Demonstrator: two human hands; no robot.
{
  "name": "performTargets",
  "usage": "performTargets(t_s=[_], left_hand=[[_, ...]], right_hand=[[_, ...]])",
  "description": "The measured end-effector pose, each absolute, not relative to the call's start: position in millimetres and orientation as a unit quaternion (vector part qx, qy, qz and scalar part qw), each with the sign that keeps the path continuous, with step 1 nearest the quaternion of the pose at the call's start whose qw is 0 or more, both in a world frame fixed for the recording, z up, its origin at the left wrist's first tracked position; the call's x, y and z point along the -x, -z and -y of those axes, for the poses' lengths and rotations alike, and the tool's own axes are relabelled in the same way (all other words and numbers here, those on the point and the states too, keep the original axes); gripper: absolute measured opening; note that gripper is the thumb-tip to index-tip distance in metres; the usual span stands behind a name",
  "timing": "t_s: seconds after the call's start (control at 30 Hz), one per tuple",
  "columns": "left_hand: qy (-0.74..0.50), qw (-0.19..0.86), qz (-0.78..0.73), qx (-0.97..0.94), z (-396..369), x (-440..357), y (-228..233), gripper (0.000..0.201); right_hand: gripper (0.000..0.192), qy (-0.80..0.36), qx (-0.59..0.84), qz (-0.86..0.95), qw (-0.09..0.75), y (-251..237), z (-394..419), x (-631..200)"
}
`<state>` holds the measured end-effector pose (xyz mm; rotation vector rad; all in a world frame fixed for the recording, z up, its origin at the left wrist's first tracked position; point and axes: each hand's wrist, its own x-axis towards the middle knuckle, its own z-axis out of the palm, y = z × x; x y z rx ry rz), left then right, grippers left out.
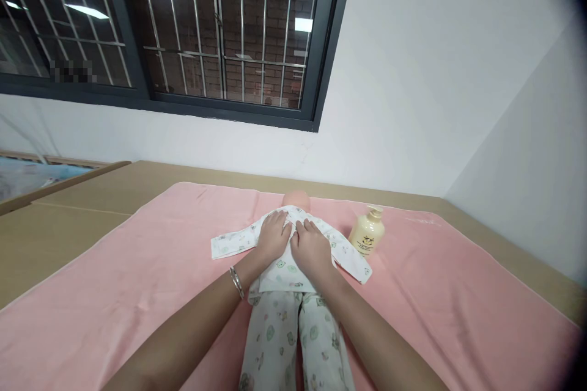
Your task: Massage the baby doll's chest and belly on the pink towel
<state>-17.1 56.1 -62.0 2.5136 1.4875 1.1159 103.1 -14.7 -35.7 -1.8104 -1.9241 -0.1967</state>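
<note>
I had 1 doll (pixel 293 269) lying on its back on the pink towel (pixel 137 293), approx. centre of it, long axis running straight away from me: head (pixel 296 198) at the far end twd the wall, both legs (pixel 293 336) pointing back at me. It wore a white printed top and matching trousers; 2 sleeves (pixel 229 243) were spread out flat, one to each side.

My left hand (pixel 272 237) and right hand (pixel 310 245) were both laid on the doll's chest, side by side, thumbs nearly touching, fingers extended and pressed flat on the fabric — not clenched, nothing gripped that I could see. 1 bracelet (pixel 236 281) sat on my left wrist.

1 cream pump bottle (pixel 367 233) stood upright on the towel just beside the doll's sleeve on my right, not touching it. The towel covered most of the tan tabletop (pixel 55 238). 1 barred window (pixel 220 30) was in the wall beyond.
</note>
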Motion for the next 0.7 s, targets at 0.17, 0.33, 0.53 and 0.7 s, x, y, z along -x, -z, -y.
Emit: performTargets(t_s=[0.17,0.33,0.53,0.7], left_hand=[[-0.382,-0.027,-0.455,-0.804,-48.5,15.3,56.7,0.031],[-0.35,-0.092,-0.483,-0.797,-32.5,8.4,49.8,0.03],[-0.355,-0.082,-0.505,-0.783,-32.2,6.1,53.2,0.03],[-0.349,-0.041,-0.509,-0.786,-44.8,10.2,59.2,0.038]], right_hand=[[0.047,0.034,0.651,0.707,0.273,37.5,5.4,-113.6],[0.048,-0.027,0.643,0.706,0.295,39.8,-12.3,-132.7],[0.046,-0.011,0.64,0.714,0.284,37.1,-12.5,-131.8],[0.041,0.042,0.664,0.706,0.243,28.2,6.5,-112.1]])
